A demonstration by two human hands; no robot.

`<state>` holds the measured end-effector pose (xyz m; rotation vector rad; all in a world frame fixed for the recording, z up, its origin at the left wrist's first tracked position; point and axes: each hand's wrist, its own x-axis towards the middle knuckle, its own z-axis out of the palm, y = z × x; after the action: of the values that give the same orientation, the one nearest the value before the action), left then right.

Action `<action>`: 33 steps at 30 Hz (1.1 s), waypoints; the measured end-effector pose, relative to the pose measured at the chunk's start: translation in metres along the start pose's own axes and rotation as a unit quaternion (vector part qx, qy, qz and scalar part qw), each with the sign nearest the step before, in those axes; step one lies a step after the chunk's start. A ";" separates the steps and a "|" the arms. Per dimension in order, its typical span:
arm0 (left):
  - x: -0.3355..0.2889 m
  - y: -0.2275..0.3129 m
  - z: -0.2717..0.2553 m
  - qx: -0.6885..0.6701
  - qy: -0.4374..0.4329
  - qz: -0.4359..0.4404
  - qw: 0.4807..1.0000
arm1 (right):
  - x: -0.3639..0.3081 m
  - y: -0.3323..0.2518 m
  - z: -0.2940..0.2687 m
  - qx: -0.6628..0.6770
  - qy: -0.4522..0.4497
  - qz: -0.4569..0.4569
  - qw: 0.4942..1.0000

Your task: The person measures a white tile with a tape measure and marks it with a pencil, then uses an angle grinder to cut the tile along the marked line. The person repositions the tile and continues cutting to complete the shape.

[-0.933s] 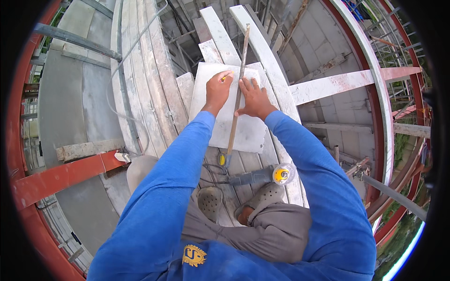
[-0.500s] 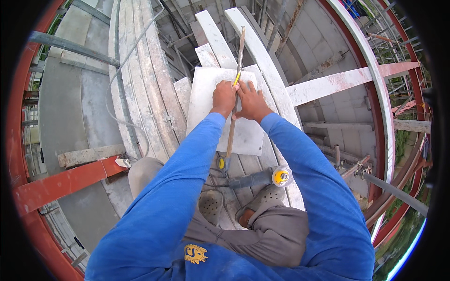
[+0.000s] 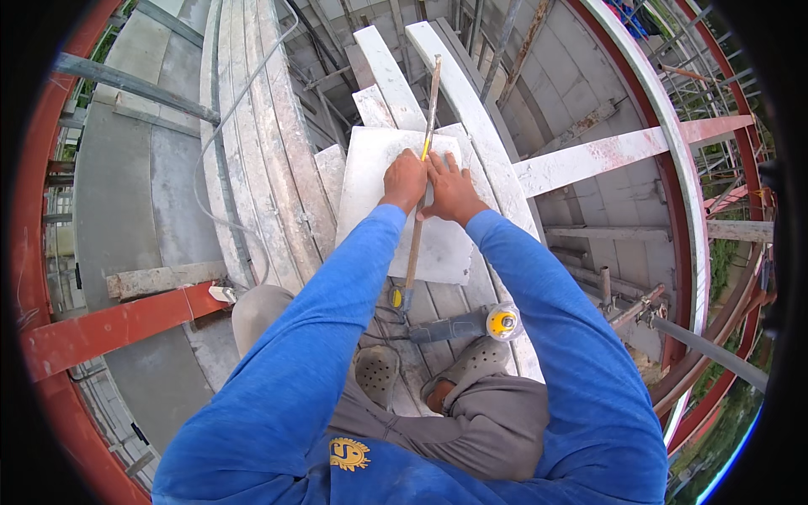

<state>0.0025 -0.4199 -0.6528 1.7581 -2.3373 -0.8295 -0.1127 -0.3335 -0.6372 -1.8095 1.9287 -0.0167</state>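
A pale, roughly square slab [image 3: 366, 168] lies over white planks in front of me. Across it runs a long, narrow metal strip [image 3: 412, 251], pointing away from me. My left hand [image 3: 405, 180] is closed at the strip's left edge, with a slim yellow stick like a pencil [image 3: 427, 148] showing beyond its fingers; its lower end is hidden. My right hand [image 3: 455, 188] lies on the slab to the right, fingers spread and thumb against the strip. Nearer my feet rests a dark angle grinder [image 3: 454, 326] with a yellow centre on its head.
A yellow-and-black object [image 3: 396, 297] lies by the strip's near end, beside a cable. Long white planks [image 3: 268, 143] curve along the left. A red beam [image 3: 126, 330] juts in at lower left, a white beam [image 3: 598, 157] at right. Deep gaps with scaffold pipes [image 3: 711, 345] surround the platform.
The left hand's fingers are drawn in a little more around the yellow stick. The right hand has stayed on the strip and slab. The whole view has shifted slightly.
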 end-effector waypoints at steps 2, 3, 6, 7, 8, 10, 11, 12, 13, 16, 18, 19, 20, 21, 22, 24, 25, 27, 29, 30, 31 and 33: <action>-0.004 -0.005 0.000 0.006 0.012 0.024 1.000 | 0.000 -0.006 -0.003 0.003 -0.003 -0.002 1.000; -0.006 -0.008 0.000 0.009 0.018 0.036 0.999 | 0.000 -0.009 -0.005 0.004 -0.004 -0.003 1.000; -0.009 -0.004 0.000 -0.029 0.025 0.028 0.999 | -0.001 -0.007 -0.005 0.005 -0.002 0.000 1.000; -0.009 -0.002 -0.001 -0.017 0.027 0.032 0.999 | -0.001 -0.006 -0.004 0.006 -0.001 0.001 1.000; -0.009 0.000 -0.001 -0.005 0.030 0.036 0.999 | -0.001 -0.004 -0.003 0.007 0.001 0.004 1.000; -0.007 0.003 -0.003 0.011 0.020 0.032 0.999 | 0.000 -0.004 -0.001 0.011 0.003 0.007 1.000; -0.006 0.005 -0.003 0.016 0.008 0.025 1.000 | 0.000 -0.005 -0.001 0.013 0.003 0.007 1.000; -0.004 0.006 -0.003 0.020 -0.004 0.017 1.000 | 0.000 -0.006 -0.001 0.015 0.003 0.006 1.000; -0.003 0.006 -0.003 0.016 -0.004 0.009 1.000 | 0.000 -0.007 -0.001 0.017 0.004 0.006 1.000; -0.002 0.006 -0.002 0.008 0.000 -0.003 1.000 | 0.001 -0.007 -0.001 0.022 0.005 0.007 1.000; -0.005 0.008 -0.001 0.006 0.007 0.005 1.000 | 0.000 -0.002 0.001 0.020 0.005 0.010 1.000; -0.004 0.004 -0.002 -0.002 0.011 0.020 1.000 | 0.000 -0.002 0.001 0.022 0.006 0.009 1.000; -0.002 -0.001 -0.003 -0.010 0.015 0.036 0.999 | 0.000 -0.003 0.002 0.023 0.008 0.007 1.000; 0.001 -0.005 -0.004 -0.018 0.019 0.051 0.998 | 0.001 -0.003 0.002 0.023 0.009 0.006 1.000; 0.003 -0.007 -0.004 -0.025 0.019 0.065 0.997 | 0.001 -0.003 0.002 0.023 0.011 0.004 1.000; 0.009 -0.009 -0.005 -0.039 0.020 0.093 0.995 | 0.001 -0.003 0.002 0.021 0.009 0.003 1.000; 0.012 -0.010 -0.004 -0.038 0.019 0.102 0.994 | 0.001 -0.004 0.002 0.020 0.007 0.002 1.000; 0.017 -0.011 -0.004 -0.037 0.019 0.119 0.992 | 0.001 -0.005 0.001 0.021 0.010 -0.001 1.000; 0.019 -0.006 -0.003 -0.022 0.022 0.120 0.992 | 0.000 -0.001 0.002 0.020 0.011 0.002 1.000; 0.020 -0.004 -0.002 -0.015 0.024 0.120 0.992 | 0.000 0.000 0.002 0.020 0.011 0.003 1.000; 0.023 -0.006 -0.005 0.002 0.020 0.128 0.992 | 0.000 -0.002 0.002 0.022 0.011 0.001 1.000; 0.031 -0.009 -0.012 0.038 0.014 0.141 0.989 | 0.001 -0.007 0.000 0.019 0.013 -0.004 1.000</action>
<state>0.0047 -0.4543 -0.6547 1.4034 -2.5477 -0.6735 -0.1064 -0.3354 -0.6356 -1.8009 1.9248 -0.0801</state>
